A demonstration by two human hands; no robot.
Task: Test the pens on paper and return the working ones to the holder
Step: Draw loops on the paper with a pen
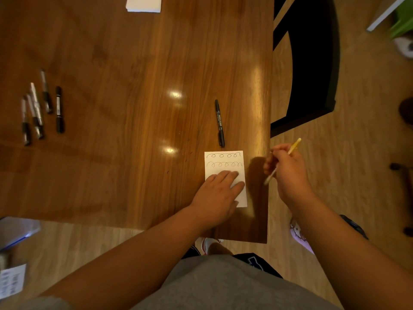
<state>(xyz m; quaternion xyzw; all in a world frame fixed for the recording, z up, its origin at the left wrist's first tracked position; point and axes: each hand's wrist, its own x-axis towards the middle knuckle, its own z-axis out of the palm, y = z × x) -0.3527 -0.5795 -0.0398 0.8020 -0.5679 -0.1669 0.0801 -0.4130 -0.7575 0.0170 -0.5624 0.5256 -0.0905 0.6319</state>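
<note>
A small white paper (225,161) lies near the table's right edge, with two rows of looped scribbles across its top. My left hand (218,194) presses flat on its lower half. My right hand (287,170) hovers just past the table's right edge, shut on a thin yellow pen (294,146) whose tip points down and left, off the paper. A capped black pen (219,123) lies just above the paper. Several black and silver pens (40,108) are spread out at the far left of the table. No holder is in view.
The wooden table (134,86) ends at the right near x 1200. A black chair (312,63) stands beyond that edge. A white stack of paper (144,4) sits at the far edge. A printed sheet (11,280) and a plastic folder (17,231) are at the lower left.
</note>
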